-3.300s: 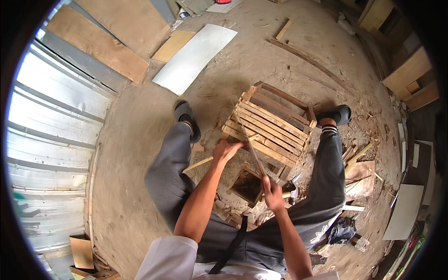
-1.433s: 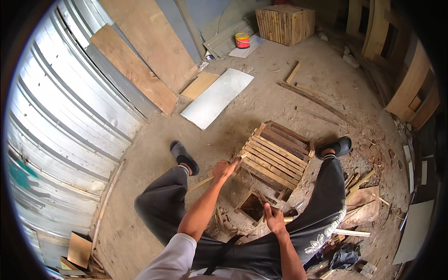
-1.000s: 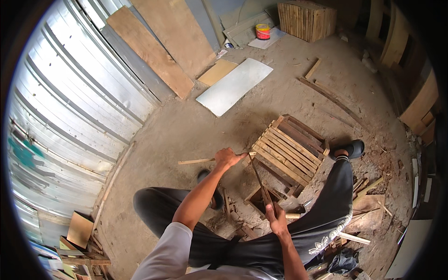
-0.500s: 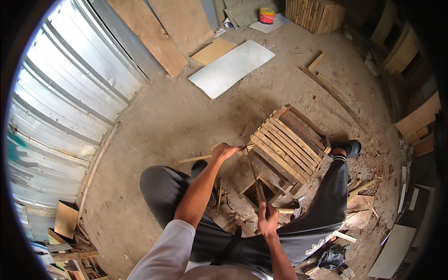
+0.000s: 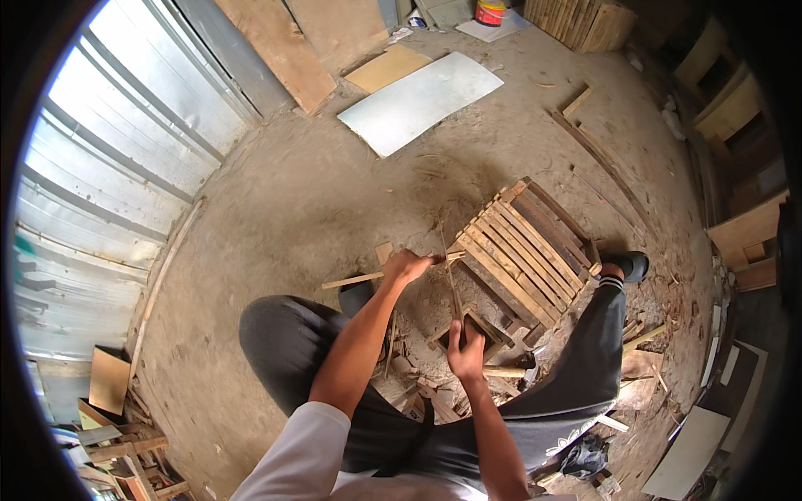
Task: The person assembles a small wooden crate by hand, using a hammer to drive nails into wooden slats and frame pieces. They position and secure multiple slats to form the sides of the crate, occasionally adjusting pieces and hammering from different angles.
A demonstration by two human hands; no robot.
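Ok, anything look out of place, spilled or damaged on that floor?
Clutter, mainly: wood scraps lie strewn on both sides of the right leg, with crumpled dark plastic on its outer side. Looks untidy so near the right hand. No clear spill or damage.

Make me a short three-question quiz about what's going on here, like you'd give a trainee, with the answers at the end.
1. Multiple choice: what does the left hand hold? A) a glass bottle B) a thin wooden strip C) a paintbrush
2. True or false, of the right hand: it is empty.
3. Which appears nearer the picture's top edge: the slatted wooden crate or the red-and-yellow bucket?

Key:
1. B
2. False; it holds a long thin tool.
3. The bucket.
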